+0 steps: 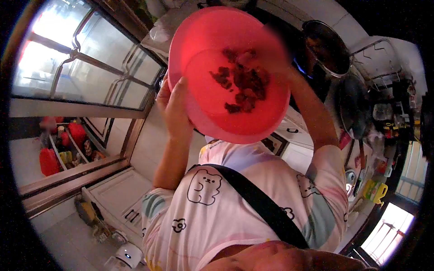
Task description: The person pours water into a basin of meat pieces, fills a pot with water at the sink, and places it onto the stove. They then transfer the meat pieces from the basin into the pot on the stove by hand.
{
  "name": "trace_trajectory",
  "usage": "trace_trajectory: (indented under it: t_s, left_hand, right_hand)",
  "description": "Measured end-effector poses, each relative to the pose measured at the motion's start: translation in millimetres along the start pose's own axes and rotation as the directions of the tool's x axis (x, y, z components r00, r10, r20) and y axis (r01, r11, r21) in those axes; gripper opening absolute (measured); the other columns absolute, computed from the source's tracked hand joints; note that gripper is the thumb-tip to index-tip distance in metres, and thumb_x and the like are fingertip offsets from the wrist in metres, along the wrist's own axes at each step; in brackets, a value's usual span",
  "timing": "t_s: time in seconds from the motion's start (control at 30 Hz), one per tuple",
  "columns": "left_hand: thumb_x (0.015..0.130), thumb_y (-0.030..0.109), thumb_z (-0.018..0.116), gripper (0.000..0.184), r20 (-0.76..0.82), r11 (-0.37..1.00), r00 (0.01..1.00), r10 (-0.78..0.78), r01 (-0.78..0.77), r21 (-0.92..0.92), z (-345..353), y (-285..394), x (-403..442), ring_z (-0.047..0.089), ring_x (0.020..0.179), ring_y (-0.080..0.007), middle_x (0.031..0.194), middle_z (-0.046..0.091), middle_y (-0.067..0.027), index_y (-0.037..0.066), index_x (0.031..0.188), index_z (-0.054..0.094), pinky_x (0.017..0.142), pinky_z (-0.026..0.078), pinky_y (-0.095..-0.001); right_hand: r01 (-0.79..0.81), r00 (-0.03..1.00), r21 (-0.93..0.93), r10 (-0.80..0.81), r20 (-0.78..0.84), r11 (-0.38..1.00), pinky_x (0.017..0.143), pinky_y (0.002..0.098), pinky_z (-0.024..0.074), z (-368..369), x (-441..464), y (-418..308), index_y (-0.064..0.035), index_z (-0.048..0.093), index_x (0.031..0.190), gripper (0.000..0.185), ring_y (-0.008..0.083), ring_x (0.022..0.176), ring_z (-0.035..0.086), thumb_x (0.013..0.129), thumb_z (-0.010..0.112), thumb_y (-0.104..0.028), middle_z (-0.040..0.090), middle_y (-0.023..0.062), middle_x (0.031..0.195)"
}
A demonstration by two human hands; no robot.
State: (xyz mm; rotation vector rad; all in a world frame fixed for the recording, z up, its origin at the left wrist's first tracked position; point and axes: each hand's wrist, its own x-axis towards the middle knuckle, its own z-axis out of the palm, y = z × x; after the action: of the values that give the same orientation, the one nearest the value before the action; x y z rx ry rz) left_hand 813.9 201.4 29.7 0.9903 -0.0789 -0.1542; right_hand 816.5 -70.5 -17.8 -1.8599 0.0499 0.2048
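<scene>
Evidently, the step in hand was the holding up of a red bowl (201, 106), which was placed at twelve o'clock in the view, its inside turned to sight. Its wall was gripped near nine o'clock by the left hand (175, 108), the thumb laid over the inner side and the fingers closed behind. The right hand (275, 55) was blurred at the bowl's two o'clock; whether its fingers were wide, narrow or holding something could not be told. By judgement, a firm left grip and a steady tilt were called for, lest the dark pieces (248, 83) be spilled.

Two hands and one bowl were counted; the pieces, clumped from the bowl's centre toward three o'clock, were too merged to be counted. One pot (337, 67) was seen at two o'clock, one pan (352, 104) near three, and one yellow jug (374, 192) at four.
</scene>
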Motion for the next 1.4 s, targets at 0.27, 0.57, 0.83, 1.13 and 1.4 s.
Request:
trace_trajectory:
  t_s: [0.27,0.57,0.83,1.13,1.4]
  left_hand:
    - [0.083,0.010,0.059,0.024,0.040,0.998,0.999,-0.031,0.033,-0.050,-2,-1,1,0.059,0.084,-0.0129,0.098,0.063,-0.0059,0.000,0.104,0.059,0.075,0.047,-0.0258]
    - [0.085,0.012,0.057,0.022,0.008,1.000,1.000,-0.018,0.018,-0.022,0,-1,-1,0.059,0.084,-0.0136,0.096,0.062,-0.0063,0.000,0.104,0.059,0.074,0.047,-0.0258]
    - [0.086,0.015,0.057,0.025,0.039,0.999,0.999,-0.018,0.019,-0.030,2,0,-5,0.058,0.083,-0.0130,0.097,0.061,-0.0067,-0.002,0.104,0.058,0.074,0.046,-0.0252]
    - [0.085,0.012,0.058,0.026,0.007,0.999,1.000,-0.028,0.028,-0.027,-1,-3,-5,0.059,0.084,-0.0124,0.098,0.062,-0.0074,-0.001,0.107,0.058,0.075,0.046,-0.0242]
    - [0.085,0.010,0.058,0.021,-0.004,0.999,1.000,0.015,-0.015,-0.032,9,-4,-7,0.060,0.083,-0.0142,0.097,0.063,-0.0069,0.000,0.103,0.060,0.072,0.049,-0.0265]
  right_hand:
    - [-0.052,0.941,0.141,0.096,-0.325,0.989,0.066,0.0276,0.0509,-106,-100,-42,-0.0045,0.059,0.108,0.029,0.0146,0.078,0.062,0.082,0.059,-0.016,0.065,0.0049,0.095]
    - [0.222,0.900,0.433,-0.012,-0.436,0.874,0.059,0.0243,0.0505,-149,-147,-40,-0.0017,0.053,0.113,0.028,0.0135,0.069,0.059,0.088,0.053,-0.014,0.060,0.0063,0.082]
    - [0.001,0.965,0.133,0.034,-0.260,0.991,0.058,0.0234,0.0475,-68,-127,-33,-0.0051,0.061,0.098,0.018,0.0120,0.073,0.060,0.086,0.056,-0.016,0.064,0.0063,0.085]
    - [-0.108,0.986,-0.740,0.165,0.004,0.664,0.074,0.0411,0.0483,22,-72,49,-0.0067,0.063,0.094,0.018,0.0339,0.079,0.061,0.082,0.057,-0.019,0.063,0.0186,0.084]
    - [0.040,0.999,-0.540,-0.038,0.015,0.841,0.085,0.0448,0.0450,50,-36,96,-0.0117,0.058,0.114,0.032,0.0344,0.113,0.047,0.083,0.054,-0.020,0.037,0.0185,0.133]
